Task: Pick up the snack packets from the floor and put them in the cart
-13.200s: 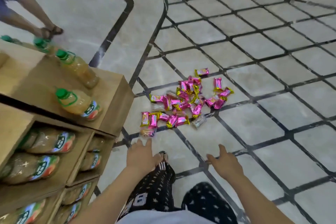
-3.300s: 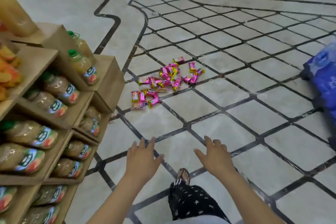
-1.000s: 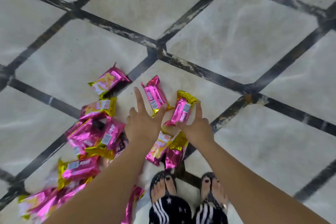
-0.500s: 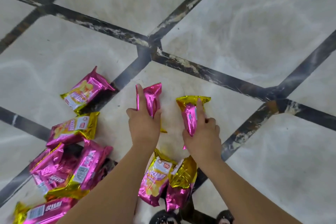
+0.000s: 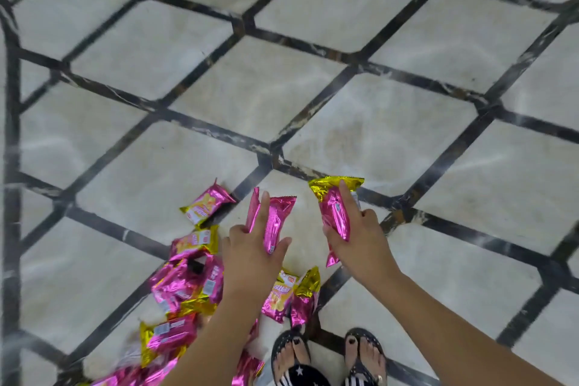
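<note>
Left hand (image 5: 250, 247): fingers (image 5: 262, 210) clamped on a pink packet (image 5: 274, 219), index laid along it; long axis points away from the body.
Right hand (image 5: 363, 241): curled round a pink-and-gold packet (image 5: 335, 213), same axis, gold end foremost.
Loose packets (image 5: 188, 285): heaped on the floor (image 5: 376, 135), just beside the left hand, nearer it.
Cart: not in view.
Writing: white label panels, print too blurred to read.

Left hand (image 5: 247, 257), right hand (image 5: 366, 244) and both forearms were bare to frame edge. Feet wore black open-toe sandals: left sandal (image 5: 279, 351), right sandal (image 5: 363, 333), with rims and straps dotted with small pale studs. Toenails (image 5: 296, 344) were painted dark. Trouser hems (image 5: 299, 373) were black, printed with white stars and white stripes.
</note>
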Tool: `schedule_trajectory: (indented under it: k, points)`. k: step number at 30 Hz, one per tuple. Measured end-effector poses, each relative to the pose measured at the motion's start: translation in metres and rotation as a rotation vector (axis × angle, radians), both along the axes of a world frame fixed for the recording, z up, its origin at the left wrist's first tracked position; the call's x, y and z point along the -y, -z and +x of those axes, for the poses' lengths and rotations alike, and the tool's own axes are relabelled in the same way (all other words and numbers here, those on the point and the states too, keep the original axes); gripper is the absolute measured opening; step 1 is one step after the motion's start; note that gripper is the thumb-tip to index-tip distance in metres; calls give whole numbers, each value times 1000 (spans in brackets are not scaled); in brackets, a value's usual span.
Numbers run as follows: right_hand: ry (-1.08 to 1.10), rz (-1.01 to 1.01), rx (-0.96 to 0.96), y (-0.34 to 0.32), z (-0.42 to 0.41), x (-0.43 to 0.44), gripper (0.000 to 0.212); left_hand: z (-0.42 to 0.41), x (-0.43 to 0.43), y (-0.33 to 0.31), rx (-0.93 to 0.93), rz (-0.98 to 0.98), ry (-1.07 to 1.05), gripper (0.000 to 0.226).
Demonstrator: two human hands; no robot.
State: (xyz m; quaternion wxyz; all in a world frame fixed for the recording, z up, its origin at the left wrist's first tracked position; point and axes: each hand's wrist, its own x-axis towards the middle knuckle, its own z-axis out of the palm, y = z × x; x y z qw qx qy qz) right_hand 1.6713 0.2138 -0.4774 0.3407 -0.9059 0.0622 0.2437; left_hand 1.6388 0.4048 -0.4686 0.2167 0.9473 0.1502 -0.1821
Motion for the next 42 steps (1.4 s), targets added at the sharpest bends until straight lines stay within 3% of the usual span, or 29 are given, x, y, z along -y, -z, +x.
schedule_trajectory:
  k: [9, 18, 26, 32, 42]
  points:
    - [67, 6, 114, -273, 13, 51, 77, -10, 36, -275, 61, -98, -23, 87]
    - [121, 37, 173, -450, -83, 110, 75, -87, 70, -460, 87, -93, 48, 87]
    - [344, 24, 133, -506, -172, 142, 73, -153, 66, -516, 119, -190, 44, 91]
    - [554, 108, 307, -539, -227, 136, 74, -148, 46, -542, 225, -226, 261, 92]
    - [841, 216, 249, -566, -384, 107, 73, -188, 81, -565, 155, -332, 709, 89]
